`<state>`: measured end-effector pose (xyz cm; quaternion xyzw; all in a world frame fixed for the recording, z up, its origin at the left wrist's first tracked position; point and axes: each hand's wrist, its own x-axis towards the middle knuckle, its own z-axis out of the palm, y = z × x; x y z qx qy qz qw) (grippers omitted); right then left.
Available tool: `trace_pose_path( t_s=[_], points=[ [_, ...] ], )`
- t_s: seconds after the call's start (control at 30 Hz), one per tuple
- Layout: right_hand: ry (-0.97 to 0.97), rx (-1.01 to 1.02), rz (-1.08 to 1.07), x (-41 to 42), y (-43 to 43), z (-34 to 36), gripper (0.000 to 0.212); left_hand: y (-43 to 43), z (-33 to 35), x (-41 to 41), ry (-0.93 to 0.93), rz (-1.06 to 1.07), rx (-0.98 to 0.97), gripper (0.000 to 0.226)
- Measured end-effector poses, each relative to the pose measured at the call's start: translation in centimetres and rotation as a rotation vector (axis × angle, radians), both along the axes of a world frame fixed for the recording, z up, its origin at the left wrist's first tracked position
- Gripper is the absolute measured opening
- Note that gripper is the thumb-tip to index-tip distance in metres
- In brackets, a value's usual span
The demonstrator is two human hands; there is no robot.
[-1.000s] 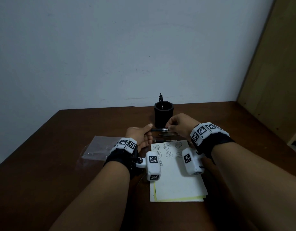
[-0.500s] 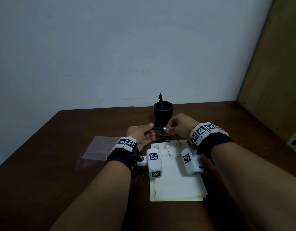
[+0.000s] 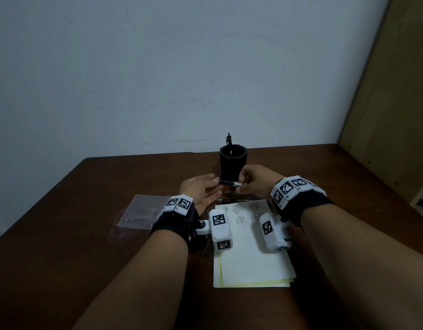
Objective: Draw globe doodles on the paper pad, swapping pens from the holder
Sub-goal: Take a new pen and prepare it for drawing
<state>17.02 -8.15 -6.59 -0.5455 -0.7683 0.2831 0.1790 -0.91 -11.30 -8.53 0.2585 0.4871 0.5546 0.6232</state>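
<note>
We hold the pen (image 3: 228, 182) level at the holder's (image 3: 233, 165) 6 o'clock, beyond the pad's (image 3: 253, 263) 12 o'clock edge, right hand (image 3: 255, 184) pinching its 3 o'clock end, probably to uncap; whether the left hand (image 3: 198, 190) grips its other end, we cannot tell.

Left hand (image 3: 199, 192), right hand (image 3: 257, 184): bare forearms, black wrist straps (image 3: 172, 226), white blocks (image 3: 289, 189) with square black-and-white tags, white tagged pods (image 3: 220, 231) below.

Head-worn view, forward and down over table (image 3: 62, 234)
</note>
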Motion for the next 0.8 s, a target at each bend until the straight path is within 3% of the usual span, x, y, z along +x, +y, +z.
trace_pose_path(
  t_s=[0.3, 0.43, 0.6, 0.8],
  points=[
    [0.013, 0.024, -0.003, -0.04, 0.07, -0.16, 0.024, -0.08, -0.13, 0.21, 0.043, 0.001, -0.104, 0.015],
    [-0.005, 0.026, 0.008, 0.12, 0.05, -0.15, 0.015, -0.03, -0.09, 0.18, 0.017, -0.014, -0.116, 0.005],
    [-0.037, 0.025, 0.013, 0.13, -0.2, -0.16, 0.03, 0.07, -0.18, 0.22, 0.009, 0.0, -0.117, 0.003],
    [0.006, 0.04, 0.011, 0.23, -0.01, -0.59, 0.022, 0.05, -0.58, 0.26, 0.018, -0.006, -0.11, 0.013]
  ],
)
